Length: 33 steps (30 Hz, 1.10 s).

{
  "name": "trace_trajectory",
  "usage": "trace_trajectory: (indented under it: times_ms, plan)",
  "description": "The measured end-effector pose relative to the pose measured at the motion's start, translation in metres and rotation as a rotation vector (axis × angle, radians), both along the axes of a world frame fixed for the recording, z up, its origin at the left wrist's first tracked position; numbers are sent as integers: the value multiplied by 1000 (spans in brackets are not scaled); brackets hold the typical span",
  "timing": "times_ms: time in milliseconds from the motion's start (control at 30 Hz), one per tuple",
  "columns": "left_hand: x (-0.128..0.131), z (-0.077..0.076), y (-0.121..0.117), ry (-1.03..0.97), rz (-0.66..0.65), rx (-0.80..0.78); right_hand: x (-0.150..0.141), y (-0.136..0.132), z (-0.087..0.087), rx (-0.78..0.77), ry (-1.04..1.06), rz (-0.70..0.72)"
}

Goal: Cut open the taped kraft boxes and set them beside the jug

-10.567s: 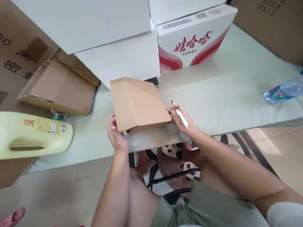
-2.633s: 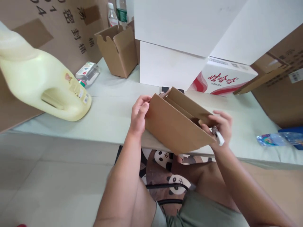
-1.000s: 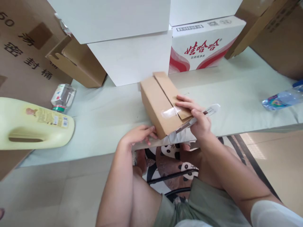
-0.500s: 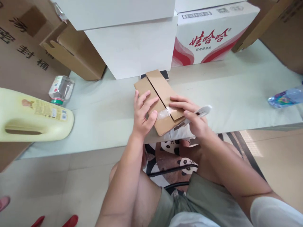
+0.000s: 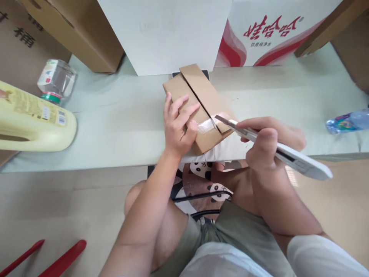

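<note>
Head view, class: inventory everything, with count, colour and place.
Box: 1, brown, on cloth
Tape: 1 or 2 strips, clear, on box
Cutter: 1, white, right hand
Slab: 1, black, behind box
Plain carton: 1, white, back
Printed carton: 1, white and red, back
Other cartons: at least 4, brown, back sides
Jug: 1, pale yellow, left
Bottles: 2, clear, one each side
Strand: 1, dark, right of box
Cloth: 1, pale green, under box
Bars: 2, red, bottom left
Rails: 2, black, between legs
Panda print: 1, brown, black, white, below cloth
Floor: 1, pale, below
Shorts: 1, green, bottom
Shirt: 1, white, bottom
Left hand: 1, on box
Right hand: 1, on cutter
Arms: 2, bottom
Legs: 2, below
</note>
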<state>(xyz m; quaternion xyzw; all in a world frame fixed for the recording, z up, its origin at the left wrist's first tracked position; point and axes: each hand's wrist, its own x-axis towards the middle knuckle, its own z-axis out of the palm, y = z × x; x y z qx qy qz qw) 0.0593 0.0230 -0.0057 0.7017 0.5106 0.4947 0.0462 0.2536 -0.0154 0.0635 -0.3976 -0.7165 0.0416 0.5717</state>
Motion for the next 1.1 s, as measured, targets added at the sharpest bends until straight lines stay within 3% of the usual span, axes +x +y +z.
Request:
trace_trajectory:
  times_ms: [200,600,733,900,967,1100]
  plan:
    - [1,7,-2,-176,-29,-111,1,0,-7,-46,-104,-14]
    - [0,3,1,-114,-76,-40,-3,-4,-5,-178,-163,1]
    - [1,5,0,-131,-52,-83,3,-8,-5,-56,-26,32]
    - [-4,3,1,-122,-18,-70,14,13,-11,182,457,-28]
    - [-10,1,2,-126,-22,-45,19,29,-25,100,554,-62]
    - [-33,-1,7,-162,-24,-32,28,54,-64,-343,422,-75]
